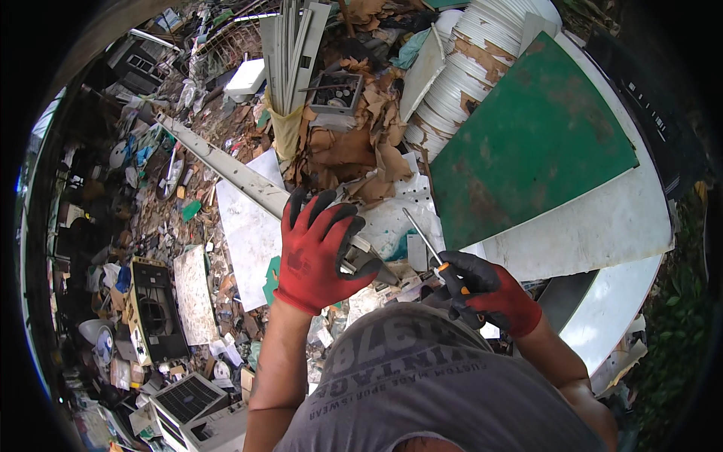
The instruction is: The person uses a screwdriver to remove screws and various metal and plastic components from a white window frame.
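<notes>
My left hand [320, 256], in a red glove with black fingertips, is over a long pale metal channel [226, 167] with its fingers spread. Whether the palm presses on the channel is hidden. The channel slants from the upper left down toward my lap, its near end showing just past my thumb. In a matching glove, my right hand [489, 294] is closed around the orange and black handle of a screwdriver [423, 232]. Its thin shaft points up and to the left, apart from the channel. White sheets [245, 215] lie beneath the channel.
A large green panel [535, 139] leans over white panels on the right, beside a ribbed white roll [482, 45]. Metal strips [292, 60] stand in a yellowish bag at the top. Mixed scrap, cardboard and an appliance casing [158, 309] cover the left ground.
</notes>
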The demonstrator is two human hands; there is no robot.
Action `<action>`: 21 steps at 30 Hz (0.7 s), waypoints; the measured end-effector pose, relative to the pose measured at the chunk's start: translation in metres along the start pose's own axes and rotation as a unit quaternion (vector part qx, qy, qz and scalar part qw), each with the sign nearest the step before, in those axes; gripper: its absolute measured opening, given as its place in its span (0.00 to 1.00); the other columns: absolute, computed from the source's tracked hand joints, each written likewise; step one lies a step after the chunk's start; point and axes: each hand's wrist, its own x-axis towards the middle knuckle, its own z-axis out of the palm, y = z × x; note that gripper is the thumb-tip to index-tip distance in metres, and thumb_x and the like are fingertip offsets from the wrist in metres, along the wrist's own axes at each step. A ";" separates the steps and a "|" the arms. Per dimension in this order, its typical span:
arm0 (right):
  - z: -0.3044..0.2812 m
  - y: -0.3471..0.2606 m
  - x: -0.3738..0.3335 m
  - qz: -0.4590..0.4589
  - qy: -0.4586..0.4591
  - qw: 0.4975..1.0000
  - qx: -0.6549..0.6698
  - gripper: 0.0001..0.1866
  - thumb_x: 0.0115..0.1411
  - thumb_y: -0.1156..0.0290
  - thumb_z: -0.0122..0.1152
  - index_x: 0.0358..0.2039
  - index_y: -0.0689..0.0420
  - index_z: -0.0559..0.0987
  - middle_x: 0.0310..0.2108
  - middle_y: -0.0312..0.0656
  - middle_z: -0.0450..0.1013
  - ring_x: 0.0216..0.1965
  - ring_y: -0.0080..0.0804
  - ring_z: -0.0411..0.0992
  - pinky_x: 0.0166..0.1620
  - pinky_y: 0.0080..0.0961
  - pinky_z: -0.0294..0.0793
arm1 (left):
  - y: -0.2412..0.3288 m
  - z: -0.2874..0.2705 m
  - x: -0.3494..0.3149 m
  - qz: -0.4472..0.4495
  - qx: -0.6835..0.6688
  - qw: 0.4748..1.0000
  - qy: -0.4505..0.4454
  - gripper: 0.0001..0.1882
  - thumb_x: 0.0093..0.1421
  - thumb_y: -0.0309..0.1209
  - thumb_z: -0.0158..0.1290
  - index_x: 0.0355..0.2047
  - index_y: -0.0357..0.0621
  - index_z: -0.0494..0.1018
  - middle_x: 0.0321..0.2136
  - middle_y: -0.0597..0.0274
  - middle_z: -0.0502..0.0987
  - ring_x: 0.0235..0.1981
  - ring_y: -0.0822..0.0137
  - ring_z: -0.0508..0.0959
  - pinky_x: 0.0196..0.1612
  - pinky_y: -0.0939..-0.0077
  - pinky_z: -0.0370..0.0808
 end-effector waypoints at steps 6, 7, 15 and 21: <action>0.024 -0.004 -0.015 0.023 0.029 0.983 -0.181 0.32 0.64 0.81 0.60 0.69 0.60 0.69 0.59 0.42 0.75 0.60 0.26 0.72 0.62 0.28 0.71 | 0.008 0.004 -0.004 -0.022 0.008 0.999 0.024 0.37 0.37 0.49 0.74 0.49 0.49 0.79 0.54 0.61 0.78 0.62 0.48 0.72 0.71 0.36 0.56; 0.029 -0.003 -0.013 0.027 0.048 0.984 -0.168 0.31 0.64 0.80 0.60 0.69 0.60 0.70 0.58 0.41 0.75 0.60 0.26 0.72 0.62 0.27 0.71 | 0.007 0.005 -0.004 -0.020 0.007 0.999 0.028 0.37 0.38 0.50 0.74 0.48 0.49 0.79 0.53 0.60 0.78 0.61 0.47 0.72 0.70 0.36 0.57; 0.034 -0.005 -0.009 0.027 0.088 0.975 -0.203 0.28 0.63 0.78 0.64 0.64 0.60 0.75 0.55 0.40 0.77 0.55 0.23 0.73 0.59 0.25 0.72 | 0.004 0.008 -0.008 -0.023 -0.007 0.999 0.045 0.39 0.37 0.48 0.74 0.50 0.48 0.78 0.53 0.60 0.78 0.61 0.48 0.72 0.70 0.37 0.59; 0.027 0.005 -0.011 -0.036 0.053 0.966 -0.250 0.28 0.63 0.79 0.63 0.64 0.60 0.75 0.55 0.41 0.77 0.54 0.23 0.74 0.59 0.26 0.72 | 0.005 0.009 -0.005 -0.026 -0.008 0.999 0.040 0.38 0.36 0.46 0.74 0.49 0.48 0.79 0.52 0.59 0.78 0.61 0.48 0.73 0.69 0.38 0.60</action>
